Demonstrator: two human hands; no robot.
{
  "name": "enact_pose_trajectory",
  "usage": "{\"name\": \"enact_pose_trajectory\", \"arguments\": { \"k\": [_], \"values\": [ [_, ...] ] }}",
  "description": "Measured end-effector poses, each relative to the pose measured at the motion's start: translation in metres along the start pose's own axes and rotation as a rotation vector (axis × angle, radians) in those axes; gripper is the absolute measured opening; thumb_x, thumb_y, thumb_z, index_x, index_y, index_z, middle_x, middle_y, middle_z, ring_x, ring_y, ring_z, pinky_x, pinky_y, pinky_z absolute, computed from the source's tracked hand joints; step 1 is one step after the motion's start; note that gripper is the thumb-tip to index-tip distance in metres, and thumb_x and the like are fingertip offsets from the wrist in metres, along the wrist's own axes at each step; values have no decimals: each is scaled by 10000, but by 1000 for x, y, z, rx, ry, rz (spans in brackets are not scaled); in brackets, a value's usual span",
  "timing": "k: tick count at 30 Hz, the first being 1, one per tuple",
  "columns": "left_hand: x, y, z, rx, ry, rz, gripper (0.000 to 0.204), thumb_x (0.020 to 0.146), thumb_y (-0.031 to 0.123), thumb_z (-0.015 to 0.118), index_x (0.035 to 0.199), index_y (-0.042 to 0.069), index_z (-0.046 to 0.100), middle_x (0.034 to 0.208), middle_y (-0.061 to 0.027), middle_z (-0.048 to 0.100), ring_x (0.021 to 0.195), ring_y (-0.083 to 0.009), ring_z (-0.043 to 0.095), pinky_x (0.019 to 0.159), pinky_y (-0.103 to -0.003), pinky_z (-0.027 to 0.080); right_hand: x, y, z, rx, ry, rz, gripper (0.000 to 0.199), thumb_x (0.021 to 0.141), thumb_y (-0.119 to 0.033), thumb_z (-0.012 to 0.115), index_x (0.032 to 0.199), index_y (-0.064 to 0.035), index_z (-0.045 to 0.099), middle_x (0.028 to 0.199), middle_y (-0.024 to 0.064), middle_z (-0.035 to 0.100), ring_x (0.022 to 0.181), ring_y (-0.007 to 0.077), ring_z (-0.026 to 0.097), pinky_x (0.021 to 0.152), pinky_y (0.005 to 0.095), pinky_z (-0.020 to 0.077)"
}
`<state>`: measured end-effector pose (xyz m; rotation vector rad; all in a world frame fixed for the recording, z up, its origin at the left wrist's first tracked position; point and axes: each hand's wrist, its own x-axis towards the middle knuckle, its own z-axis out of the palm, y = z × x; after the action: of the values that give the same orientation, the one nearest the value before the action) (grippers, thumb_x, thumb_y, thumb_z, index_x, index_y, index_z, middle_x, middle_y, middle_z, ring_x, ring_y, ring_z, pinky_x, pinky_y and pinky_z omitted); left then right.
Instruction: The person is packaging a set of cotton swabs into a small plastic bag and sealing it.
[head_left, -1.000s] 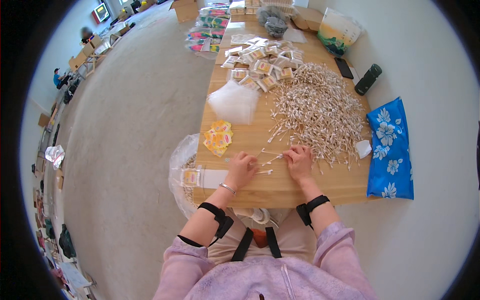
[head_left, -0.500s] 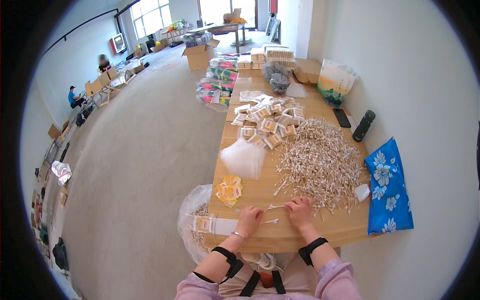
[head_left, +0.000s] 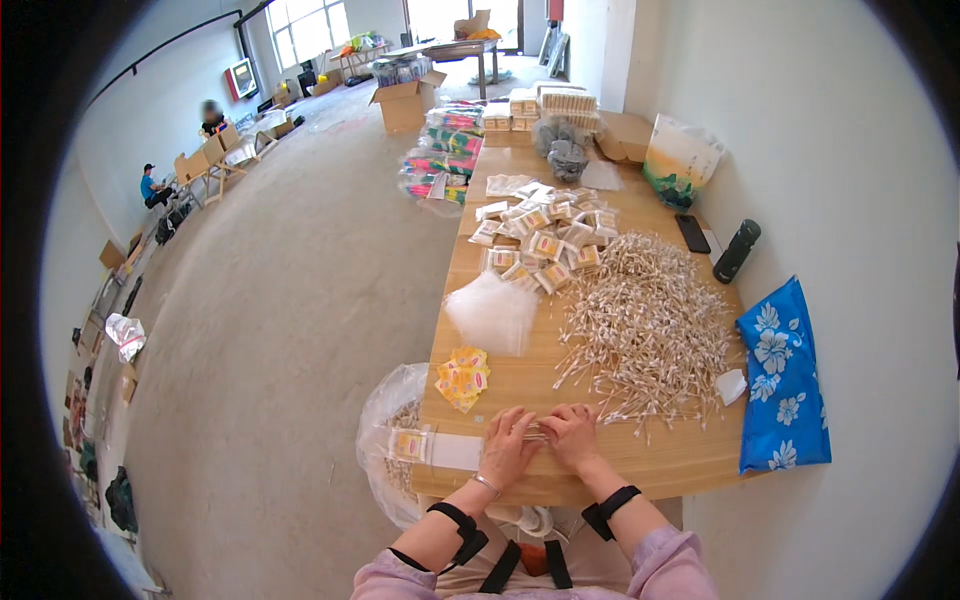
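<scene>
At the table's near edge my left hand (head_left: pixel 509 448) and my right hand (head_left: pixel 571 437) are side by side, fingers curled down. Both close on a few cotton swabs (head_left: pixel 537 433) lying crosswise between them; how many is hidden by the fingers. Beyond my right hand spreads a large loose heap of cotton swabs (head_left: pixel 650 330). Left of my left hand lies a white strip (head_left: pixel 456 451), with a small packet of swabs (head_left: pixel 408 445) at its outer end. Yellow printed cards (head_left: pixel 462 377) and a stack of clear bags (head_left: pixel 492 312) are farther up the left side.
Filled swab packets (head_left: pixel 545 235) pile up mid-table. A blue flowered pouch (head_left: pixel 785 380), a dark bottle (head_left: pixel 737 250) and a phone (head_left: pixel 691 233) line the right side by the wall. A clear sack of swabs (head_left: pixel 385 490) hangs at the left edge. Two people sit far left.
My right hand has moved left, closing the gap to my left hand. The swabs between them are now mostly covered by fingers. The view has shifted slightly.
</scene>
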<state>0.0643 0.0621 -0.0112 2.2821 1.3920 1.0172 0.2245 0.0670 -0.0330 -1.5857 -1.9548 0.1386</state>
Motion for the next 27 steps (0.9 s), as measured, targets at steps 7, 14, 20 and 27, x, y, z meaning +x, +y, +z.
{"name": "enact_pose_trajectory", "arguments": {
  "k": [7,14,20,27],
  "values": [
    [-5,-19,12,-129,-48,35,234,781,98,669,1006,36,656,1076,-125,619,1050,-311,550,920,-406,437,-8,34,-26,-27,14,17,119,731,-194,685,849,-179,696,930,-8,611,968,212,532,932,408,344],
    [10,-21,13,-186,43,39,147,795,75,657,930,16,659,951,-121,639,962,-310,568,864,-396,464,12,54,-38,-80,-19,22,41,754,-184,677,783,-161,660,877,7,583,935,216,537,919,406,344],
    [2,-20,11,-148,36,17,169,806,93,649,962,29,652,954,-121,632,951,-312,566,872,-391,458,6,40,-30,-96,55,-70,67,752,-173,678,818,-170,664,873,-2,577,912,217,536,891,389,352],
    [-5,-16,12,-157,27,42,120,784,87,672,889,30,680,898,-107,645,900,-287,584,837,-381,472,-1,36,-19,-124,-117,-139,85,759,-167,640,840,-176,662,868,-6,577,897,224,548,816,381,431]
  ]
}}
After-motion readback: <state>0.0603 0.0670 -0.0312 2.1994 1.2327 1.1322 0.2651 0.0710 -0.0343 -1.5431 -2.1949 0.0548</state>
